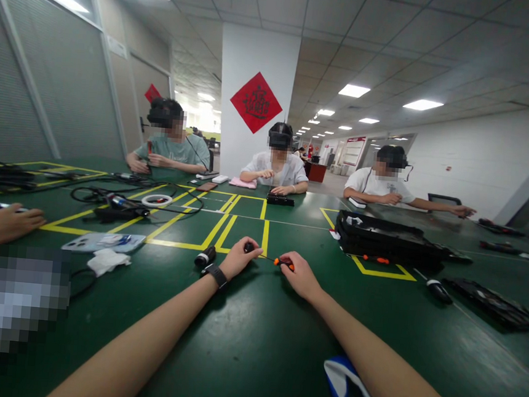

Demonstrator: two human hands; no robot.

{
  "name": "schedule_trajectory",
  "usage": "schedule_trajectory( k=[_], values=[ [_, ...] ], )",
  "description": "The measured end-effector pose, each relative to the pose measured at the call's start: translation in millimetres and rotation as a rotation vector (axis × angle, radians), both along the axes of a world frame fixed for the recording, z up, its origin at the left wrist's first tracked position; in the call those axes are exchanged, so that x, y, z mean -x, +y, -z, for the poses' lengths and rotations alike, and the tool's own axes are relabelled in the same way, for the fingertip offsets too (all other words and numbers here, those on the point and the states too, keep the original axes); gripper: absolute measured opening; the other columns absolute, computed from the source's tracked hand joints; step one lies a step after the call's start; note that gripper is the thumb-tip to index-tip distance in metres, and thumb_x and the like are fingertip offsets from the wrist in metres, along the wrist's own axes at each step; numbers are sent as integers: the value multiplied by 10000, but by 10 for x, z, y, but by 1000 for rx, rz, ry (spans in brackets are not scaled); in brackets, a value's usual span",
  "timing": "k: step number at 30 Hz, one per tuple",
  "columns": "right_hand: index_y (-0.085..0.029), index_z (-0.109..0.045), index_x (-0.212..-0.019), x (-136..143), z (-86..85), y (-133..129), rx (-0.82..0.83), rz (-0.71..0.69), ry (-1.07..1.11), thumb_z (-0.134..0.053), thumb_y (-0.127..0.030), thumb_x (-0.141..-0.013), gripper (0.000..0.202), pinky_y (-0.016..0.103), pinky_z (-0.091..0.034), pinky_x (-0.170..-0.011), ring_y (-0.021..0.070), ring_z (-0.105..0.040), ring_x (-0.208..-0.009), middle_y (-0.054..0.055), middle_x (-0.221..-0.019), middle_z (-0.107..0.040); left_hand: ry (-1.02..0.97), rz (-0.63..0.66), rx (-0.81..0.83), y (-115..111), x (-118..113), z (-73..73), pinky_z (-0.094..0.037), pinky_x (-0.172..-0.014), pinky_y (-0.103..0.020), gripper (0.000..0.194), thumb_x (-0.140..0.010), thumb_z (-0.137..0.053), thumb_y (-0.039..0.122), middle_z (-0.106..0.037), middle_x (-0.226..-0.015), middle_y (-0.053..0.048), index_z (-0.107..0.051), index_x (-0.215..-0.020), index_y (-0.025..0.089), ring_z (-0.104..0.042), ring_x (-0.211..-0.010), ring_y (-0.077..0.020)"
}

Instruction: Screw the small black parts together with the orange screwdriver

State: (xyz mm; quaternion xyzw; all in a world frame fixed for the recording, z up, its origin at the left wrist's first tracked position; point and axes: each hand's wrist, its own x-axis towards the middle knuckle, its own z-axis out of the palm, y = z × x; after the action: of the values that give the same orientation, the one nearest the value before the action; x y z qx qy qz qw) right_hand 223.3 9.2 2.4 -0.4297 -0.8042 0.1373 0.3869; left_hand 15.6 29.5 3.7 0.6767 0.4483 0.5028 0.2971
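My left hand (239, 258), with a dark watch (216, 275) on its wrist, is closed on a small black part (248, 247) above the green table (236, 357). In my right hand (301, 276) is a screwdriver with an orange and black handle (285, 264). Its thin shaft points left, toward the black part; whether the tip touches it I cannot tell. Just left of my left hand lies a black cylindrical object (205, 256).
Black trays (386, 237) are stacked right of centre, with an orange tool (376, 259) beside them. Further right lie a black frame (491, 303) and a dark cylinder (439, 291). Cables, a phone (75, 240) and tissue (108, 261) sit left. Another person's hand (12, 224) rests far left; three people sit opposite.
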Motion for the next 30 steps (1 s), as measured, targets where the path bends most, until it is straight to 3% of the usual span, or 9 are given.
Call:
schedule_trajectory(
  k=[4,13,21,30],
  values=[
    [-167,-603,-798,-22,-17,-15,-53,33,-38,-503,-193,-760,110,281,-411,-747,139,-516,-781,42,-833,-562,12,-25,-16,23,7,20,-414,-679,-265,309,-655,-592,437,-585,-747,-5,-542,-801,169,-537,-690,-132],
    [-171,-585,-871,-3,0,-5,-53,-11,-21,-556,-195,-723,152,274,-414,-748,140,-513,-806,35,-861,-558,20,-26,-26,52,12,42,-407,-670,-260,300,-653,-595,420,-568,-752,4,-540,-820,176,-519,-690,-128],
    [-164,-599,-808,-20,-5,-1,-55,6,-21,-521,-176,-744,101,264,-410,-724,129,-506,-761,32,-821,-553,-57,9,65,18,5,18,-416,-641,-258,302,-686,-553,433,-582,-697,4,-534,-842,175,-551,-660,-133],
    [-158,-598,-785,-7,14,29,-46,14,-6,-520,-181,-742,92,272,-409,-739,128,-506,-769,31,-820,-546,-44,-16,34,39,13,46,-416,-669,-267,293,-673,-569,414,-586,-722,1,-542,-839,174,-548,-678,-133]
  ],
)
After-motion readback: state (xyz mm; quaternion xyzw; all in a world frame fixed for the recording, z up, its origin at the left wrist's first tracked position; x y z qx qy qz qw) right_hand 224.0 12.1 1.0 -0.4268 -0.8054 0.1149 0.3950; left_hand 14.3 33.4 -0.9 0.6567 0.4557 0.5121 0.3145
